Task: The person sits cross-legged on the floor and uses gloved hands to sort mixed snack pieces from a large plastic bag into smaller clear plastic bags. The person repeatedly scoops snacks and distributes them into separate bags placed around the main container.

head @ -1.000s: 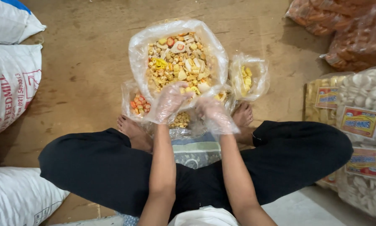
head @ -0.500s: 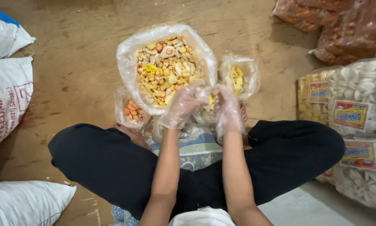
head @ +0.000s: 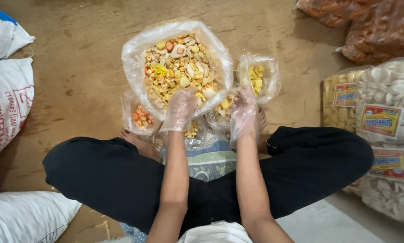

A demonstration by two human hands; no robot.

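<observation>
Left hand (head: 180, 109), gloved in thin plastic, curls loosely over the near rim of our big bag of mixed crackers (head: 177, 67) at twelve o'clock, grip unclear, right hand (head: 244, 112) likewise near a small bag (head: 258, 78); pieces look light, brittle, film slippery—pinch gently.

A brown floor (head: 89, 67) carries clear bags of mixed crackers (head: 177, 67), white sacks (head: 6, 103) and packed cracker bags (head: 386, 130).

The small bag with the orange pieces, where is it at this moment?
In the head view the small bag of orange pieces lies on the floor left of centre, beside the big bag of mixed crackers and just left of the gloved left hand.
</observation>
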